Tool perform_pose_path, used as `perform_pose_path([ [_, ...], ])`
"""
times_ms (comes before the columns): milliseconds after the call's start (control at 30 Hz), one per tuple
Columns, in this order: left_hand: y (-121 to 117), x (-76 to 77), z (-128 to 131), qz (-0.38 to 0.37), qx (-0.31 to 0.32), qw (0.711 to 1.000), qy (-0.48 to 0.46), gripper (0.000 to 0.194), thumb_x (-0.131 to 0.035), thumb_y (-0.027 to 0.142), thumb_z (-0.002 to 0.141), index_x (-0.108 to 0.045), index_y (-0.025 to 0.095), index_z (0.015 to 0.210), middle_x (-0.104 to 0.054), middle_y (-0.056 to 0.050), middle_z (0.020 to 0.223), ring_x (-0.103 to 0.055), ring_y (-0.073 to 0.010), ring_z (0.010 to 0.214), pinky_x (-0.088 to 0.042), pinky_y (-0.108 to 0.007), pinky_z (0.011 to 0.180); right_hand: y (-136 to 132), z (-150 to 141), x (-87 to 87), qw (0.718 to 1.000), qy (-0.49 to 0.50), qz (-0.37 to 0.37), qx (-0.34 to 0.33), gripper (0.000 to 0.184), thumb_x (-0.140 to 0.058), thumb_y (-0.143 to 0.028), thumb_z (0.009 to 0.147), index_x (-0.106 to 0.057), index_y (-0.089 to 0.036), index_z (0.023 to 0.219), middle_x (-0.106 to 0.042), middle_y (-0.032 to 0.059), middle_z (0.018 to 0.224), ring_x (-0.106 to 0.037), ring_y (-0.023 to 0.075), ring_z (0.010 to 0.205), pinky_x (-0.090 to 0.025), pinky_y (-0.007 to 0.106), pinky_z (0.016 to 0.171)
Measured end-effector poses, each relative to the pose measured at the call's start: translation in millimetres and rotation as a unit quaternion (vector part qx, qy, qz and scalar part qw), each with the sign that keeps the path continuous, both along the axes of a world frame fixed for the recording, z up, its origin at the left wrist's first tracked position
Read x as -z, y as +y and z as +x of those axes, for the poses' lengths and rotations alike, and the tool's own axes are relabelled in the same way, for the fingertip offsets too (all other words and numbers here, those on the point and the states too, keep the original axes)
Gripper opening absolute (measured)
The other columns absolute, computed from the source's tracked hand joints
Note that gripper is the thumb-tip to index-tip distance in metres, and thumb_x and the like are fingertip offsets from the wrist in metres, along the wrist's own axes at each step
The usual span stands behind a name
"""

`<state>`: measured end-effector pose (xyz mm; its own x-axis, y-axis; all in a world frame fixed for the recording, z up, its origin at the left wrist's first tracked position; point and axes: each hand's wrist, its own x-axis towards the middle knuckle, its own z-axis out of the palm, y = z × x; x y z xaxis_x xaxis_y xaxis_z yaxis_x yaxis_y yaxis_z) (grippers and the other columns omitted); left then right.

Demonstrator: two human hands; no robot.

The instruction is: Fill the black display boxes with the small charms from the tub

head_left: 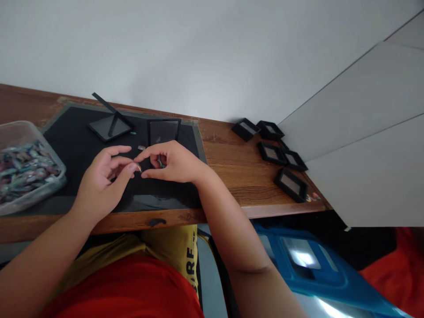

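Observation:
Both my hands meet over a black mat (76, 145) on a wooden table (238, 172). My left hand (102, 179) has its fingers curled, and its thumb and forefinger pinch a tiny piece at the fingertips. My right hand (172, 161) is closed too, pinching the same small piece (139, 168) and holding a thin teal tool (160, 162) in its fingers. A small pale piece (141, 147) lies on the mat just beyond my fingertips. An open black case (111, 123) and a second black frame (163, 130) stand behind my hands.
A clear plastic tub (23, 168) full of small colourful pieces sits at the left. Several small black frame boxes (272, 152) lie on the table's right end. Below the table there is a blue container (308, 265) and red cloth.

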<state>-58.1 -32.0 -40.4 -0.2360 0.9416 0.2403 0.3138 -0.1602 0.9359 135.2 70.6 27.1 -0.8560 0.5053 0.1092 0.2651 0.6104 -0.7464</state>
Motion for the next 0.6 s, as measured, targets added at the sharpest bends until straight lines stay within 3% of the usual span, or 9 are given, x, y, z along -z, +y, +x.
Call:
perform_pose_path([
  [167,-1.6,-3.7,3.1,0.003,-0.025,0.998,-0.049,0.042,-0.073,0.045,0.093,-0.062,0.024,0.128,-0.077,-0.003,0.095,-0.072,-0.0192,0.081,-0.062,-0.035,0.079,6.2,12.5,-9.9,0.999,-0.001,0.004,0.054,0.037,-0.079,-0.037,0.086,-0.076,-0.015,0.115,-0.061,-0.0027,0.078,-0.051,0.0116,0.071,-0.036,0.026,0.07],
  [333,-4.7,-6.3,4.7,0.04,-0.038,0.998,-0.009,0.037,-0.077,0.044,0.089,-0.068,0.023,0.118,-0.074,-0.001,0.088,-0.069,-0.0179,0.076,-0.059,-0.034,0.076,11.9,29.4,-27.3,0.971,-0.156,0.048,0.175,0.025,-0.078,-0.029,0.079,-0.078,-0.015,0.099,-0.062,-0.0016,0.076,-0.051,0.0127,0.072,-0.033,0.028,0.069],
  [600,-9.7,-0.2,1.5,0.062,-0.038,0.994,0.083,0.022,-0.073,0.041,0.094,-0.074,0.026,0.109,-0.075,-0.002,0.095,-0.068,-0.019,0.082,-0.057,-0.033,0.077,15.3,24.8,-22.1,0.962,-0.222,0.018,0.161,0.024,-0.081,-0.026,0.078,-0.081,-0.016,0.1,-0.061,-0.002,0.075,-0.052,0.0118,0.069,-0.033,0.029,0.067],
])
